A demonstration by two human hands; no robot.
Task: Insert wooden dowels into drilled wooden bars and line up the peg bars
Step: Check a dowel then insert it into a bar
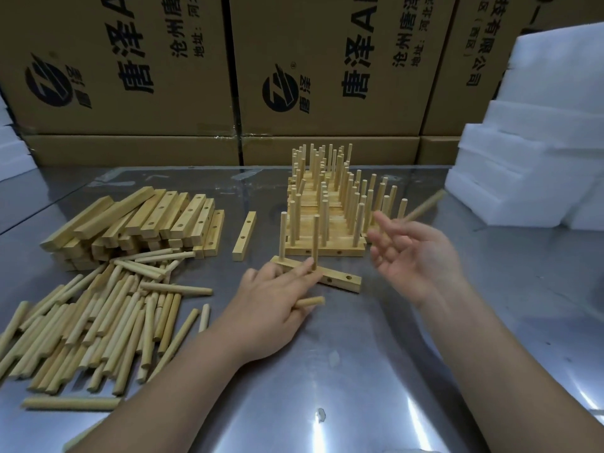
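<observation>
Bar point(337, 277) is pinned by left grip point(271, 299), clamped on dowel point(310, 301); empty hole point(348, 277) at its right end lies nearer right grip point(408, 253), whose closure cannot be told.

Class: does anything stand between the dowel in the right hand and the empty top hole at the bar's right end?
Nothing visible. The dowel in the right hand is up-right of the hole; the two pegs in the bar stand further left.

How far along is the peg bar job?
Done: many peg bars lined up behind. In hand: the front bar has two dowels and one empty hole; the left hand rests on it with a spare dowel, the right hand holds another dowel. Left: a stack of drilled bars, a pile of loose dowels.
</observation>
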